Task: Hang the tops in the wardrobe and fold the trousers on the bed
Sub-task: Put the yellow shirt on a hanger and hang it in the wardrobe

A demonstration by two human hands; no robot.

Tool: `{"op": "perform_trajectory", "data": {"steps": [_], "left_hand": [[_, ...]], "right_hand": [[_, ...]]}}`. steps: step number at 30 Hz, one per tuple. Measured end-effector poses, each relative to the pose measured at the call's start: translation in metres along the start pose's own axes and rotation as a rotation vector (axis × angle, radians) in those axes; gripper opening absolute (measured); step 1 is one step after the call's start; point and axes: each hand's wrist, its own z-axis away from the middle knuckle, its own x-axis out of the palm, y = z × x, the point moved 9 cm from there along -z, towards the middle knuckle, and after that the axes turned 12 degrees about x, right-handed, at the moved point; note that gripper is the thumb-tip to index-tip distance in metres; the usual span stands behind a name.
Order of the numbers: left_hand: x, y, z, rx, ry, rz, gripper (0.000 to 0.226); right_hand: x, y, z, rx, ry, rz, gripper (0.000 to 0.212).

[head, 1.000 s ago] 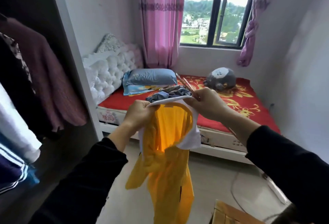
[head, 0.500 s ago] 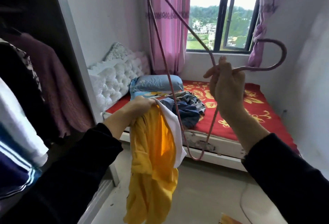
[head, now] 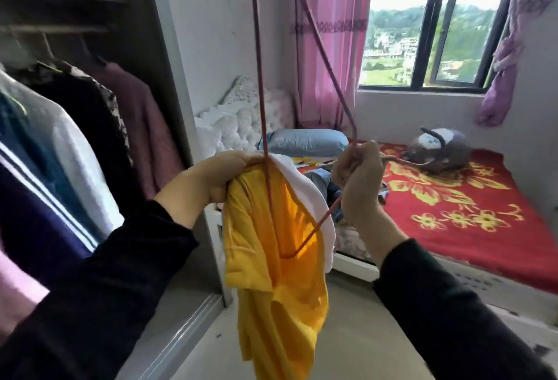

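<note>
A yellow top [head: 271, 274] with a white collar hangs in front of me. My left hand [head: 223, 174] grips its collar edge. My right hand [head: 359, 180] grips a thin red wire hanger [head: 320, 50] near its hook, which points right. The hanger stands tilted, one corner out of view at the top and the lower corner inside the top's neck opening. The open wardrobe [head: 75, 138] on the left holds several hung garments. A heap of grey and blue clothes [head: 323, 180] lies on the bed, mostly hidden behind my hands.
The bed [head: 471, 207] with a red flowered cover fills the right side, with a blue pillow [head: 305, 141] and a grey plush toy [head: 437, 147] on it. A window with pink curtains is behind. Bare floor lies below my arms.
My right hand lowered the hanger and pushed its lower corner into the top's neck opening. My view turned left toward the wardrobe. My left hand still holds the collar.
</note>
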Motion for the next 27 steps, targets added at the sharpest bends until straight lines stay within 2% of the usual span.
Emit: {"op": "perform_trajectory", "data": {"steps": [5,6,7,9,12,14,15,17,18,22,27], "left_hand": [[-0.045,0.013,0.013,0.054,0.090,0.084,0.032],[-0.051,0.014,0.017,0.053,0.092,0.098,0.026],[-0.053,0.018,0.020,0.078,0.078,0.110,0.025],[-0.064,0.022,0.024,0.150,0.071,0.141,0.041],[-0.081,0.014,0.027,0.151,0.044,0.194,0.041],[-0.091,0.007,0.029,0.158,0.031,0.123,0.038],[-0.092,0.001,0.031,0.146,0.020,0.077,0.044],[-0.090,-0.009,0.032,0.118,-0.056,0.024,0.073],[-0.088,-0.010,0.033,0.120,-0.087,0.014,0.079],[-0.085,-0.017,0.034,0.127,-0.152,0.087,0.085],[-0.094,-0.030,0.028,0.088,-0.116,0.065,0.079]], "right_hand": [[-0.004,0.021,-0.001,-0.110,-0.159,0.389,0.030],[-0.004,0.020,-0.001,-0.123,-0.193,0.457,0.031],[-0.004,0.018,-0.002,-0.123,-0.218,0.513,0.031],[-0.007,0.015,-0.007,-0.094,-0.240,0.618,0.031],[-0.009,0.014,-0.017,-0.057,-0.292,0.775,0.035],[-0.009,0.015,-0.022,-0.064,-0.319,0.857,0.040],[-0.010,0.015,-0.025,-0.057,-0.324,0.885,0.041],[-0.012,0.015,-0.030,-0.037,-0.315,0.918,0.043],[-0.014,0.014,-0.032,-0.034,-0.304,0.941,0.044],[-0.016,0.006,-0.043,-0.069,-0.229,1.105,0.043],[-0.018,-0.004,-0.051,-0.106,-0.173,1.211,0.037]]}}
